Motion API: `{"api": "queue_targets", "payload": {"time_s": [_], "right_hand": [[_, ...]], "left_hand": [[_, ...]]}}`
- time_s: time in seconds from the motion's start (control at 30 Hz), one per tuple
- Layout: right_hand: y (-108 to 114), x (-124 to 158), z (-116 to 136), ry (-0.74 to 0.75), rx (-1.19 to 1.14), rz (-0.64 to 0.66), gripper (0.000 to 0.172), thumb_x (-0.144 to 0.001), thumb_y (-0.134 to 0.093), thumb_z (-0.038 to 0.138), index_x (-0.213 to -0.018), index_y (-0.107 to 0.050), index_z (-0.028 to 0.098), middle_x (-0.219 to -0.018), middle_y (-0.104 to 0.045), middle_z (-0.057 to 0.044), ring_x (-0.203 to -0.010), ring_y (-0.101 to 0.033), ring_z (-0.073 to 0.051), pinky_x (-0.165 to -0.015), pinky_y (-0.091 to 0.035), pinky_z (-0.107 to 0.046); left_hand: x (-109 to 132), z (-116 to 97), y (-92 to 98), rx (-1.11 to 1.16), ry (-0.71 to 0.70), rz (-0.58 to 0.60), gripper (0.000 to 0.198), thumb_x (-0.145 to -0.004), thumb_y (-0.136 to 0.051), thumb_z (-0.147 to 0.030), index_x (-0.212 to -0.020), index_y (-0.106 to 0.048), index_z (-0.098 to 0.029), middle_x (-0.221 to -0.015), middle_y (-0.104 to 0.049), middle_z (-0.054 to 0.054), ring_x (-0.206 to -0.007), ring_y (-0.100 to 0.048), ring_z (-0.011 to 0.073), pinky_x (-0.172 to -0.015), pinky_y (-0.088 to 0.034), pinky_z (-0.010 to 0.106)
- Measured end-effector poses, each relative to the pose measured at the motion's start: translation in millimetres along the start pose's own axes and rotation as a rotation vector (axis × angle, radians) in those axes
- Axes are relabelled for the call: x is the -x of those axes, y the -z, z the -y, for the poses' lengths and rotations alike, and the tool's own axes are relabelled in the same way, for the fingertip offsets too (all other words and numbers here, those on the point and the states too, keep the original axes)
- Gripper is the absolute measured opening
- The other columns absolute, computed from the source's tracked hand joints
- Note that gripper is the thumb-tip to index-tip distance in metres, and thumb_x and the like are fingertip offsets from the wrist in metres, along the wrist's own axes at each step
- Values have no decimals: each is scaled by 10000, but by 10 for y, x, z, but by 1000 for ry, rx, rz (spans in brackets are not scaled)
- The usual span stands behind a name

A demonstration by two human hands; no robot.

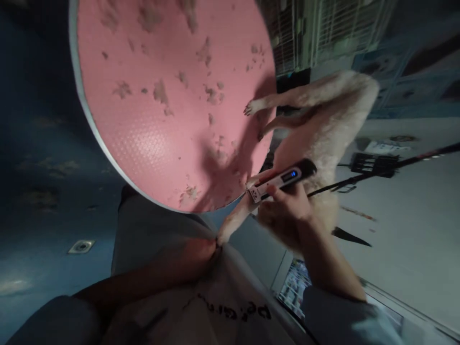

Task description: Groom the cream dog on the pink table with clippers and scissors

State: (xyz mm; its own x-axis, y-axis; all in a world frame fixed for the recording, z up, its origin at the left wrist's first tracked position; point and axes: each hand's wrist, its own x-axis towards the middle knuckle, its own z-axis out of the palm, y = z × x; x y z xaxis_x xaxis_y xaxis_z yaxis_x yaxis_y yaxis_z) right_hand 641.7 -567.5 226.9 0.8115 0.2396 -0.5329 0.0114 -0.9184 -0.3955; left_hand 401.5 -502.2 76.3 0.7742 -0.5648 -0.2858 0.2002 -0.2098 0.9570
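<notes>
A pale, curly-coated dog (323,120) stands on a round pink table (161,96); the whole view is tilted sideways. My right hand (283,213) grips a white-and-black electric clipper (282,179) with a lit blue display, held against the dog's lower body near a leg. My left hand (196,258) is closed around the paw end of one of the dog's legs (232,223), which is stretched off the table edge toward me. Clumps of cut fur (160,91) lie scattered on the table.
My light apron (230,306) with dark lettering fills the lower middle. A black strap or rod (395,165) runs from the dog to the right edge. Wire cages (323,28) stand behind. The dark blue floor has a drain (82,246) at left.
</notes>
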Motion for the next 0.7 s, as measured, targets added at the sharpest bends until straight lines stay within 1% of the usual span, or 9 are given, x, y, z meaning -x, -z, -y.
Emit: {"api": "queue_targets", "payload": {"time_s": [0.1,0.2,0.27,0.33,0.4,0.47,0.53,0.63,0.7], "right_hand": [[-93,412,-250,143,-164,-448,322,-773,-702,430,-1015,-560,272,-1038,-714,-55,-952,-703,-247,-858,-585,-464],[-64,550,-372,254,-40,-865,358,-786,-684,404,-1089,-532,291,-1204,-659,-84,-1180,-626,-287,-1003,-516,-521],[19,456,-363,271,93,-977,397,-771,-698,398,-1116,-543,277,-1256,-627,-112,-1242,-581,-304,-1035,-493,-522],[101,256,-342,279,112,-969,401,-776,-692,385,-1128,-552,253,-1255,-623,-129,-1219,-592,-295,-1028,-499,-495],[156,27,-365,286,77,-888,393,-798,-671,367,-1150,-558,231,-1230,-640,-128,-1181,-615,-272,-1021,-502,-466],[185,-147,-451,298,101,-789,406,-811,-663,349,-1181,-567,216,-1205,-662,-120,-1140,-637,-261,-1016,-501,-460],[200,-229,-576,324,190,-751,418,-810,-664,330,-1200,-575,210,-1210,-667,-121,-1123,-644,-266,-1012,-500,-470],[209,-278,-727,381,325,-733,409,-792,-656,271,-1191,-585,214,-1277,-639,-134,-1153,-635,-277,-1016,-501,-471],[198,-367,-745,365,401,-612,436,-768,-633,195,-1201,-588,229,-1351,-602,-132,-1156,-640,-286,-992,-520,-469]], "left_hand": [[-210,-26,161,-120,23,6,410,-1000,-318,-288,-1016,-703,-146,-917,-742,125,-787,-703,255,-659,-469,317],[-521,-246,250,-350,-192,-3,390,-974,-331,-206,-1037,-707,-124,-909,-736,151,-770,-704,273,-643,-474,337],[-720,-446,234,-465,-360,0,387,-968,-327,-176,-1066,-698,-125,-905,-731,151,-767,-703,277,-621,-475,343],[-889,-612,144,-516,-433,21,359,-966,-354,-179,-1065,-693,-119,-901,-731,147,-762,-704,272,-594,-466,336],[-1025,-697,-3,-495,-417,60,302,-954,-418,-202,-1020,-701,-122,-895,-739,133,-754,-708,257,-570,-449,317],[-1137,-701,-165,-477,-439,90,261,-933,-463,-205,-966,-711,-131,-874,-744,120,-743,-711,244,-550,-433,299],[-1229,-671,-295,-465,-480,106,269,-928,-457,-194,-931,-717,-127,-847,-743,121,-728,-714,243,-535,-435,295],[-1337,-660,-380,-443,-504,136,312,-930,-423,-197,-943,-722,-111,-830,-737,134,-708,-716,262,-527,-468,320],[-1384,-696,-373,-431,-504,151,332,-929,-413,-210,-956,-727,-103,-839,-737,143,-728,-722,280,-544,-496,341]]}}
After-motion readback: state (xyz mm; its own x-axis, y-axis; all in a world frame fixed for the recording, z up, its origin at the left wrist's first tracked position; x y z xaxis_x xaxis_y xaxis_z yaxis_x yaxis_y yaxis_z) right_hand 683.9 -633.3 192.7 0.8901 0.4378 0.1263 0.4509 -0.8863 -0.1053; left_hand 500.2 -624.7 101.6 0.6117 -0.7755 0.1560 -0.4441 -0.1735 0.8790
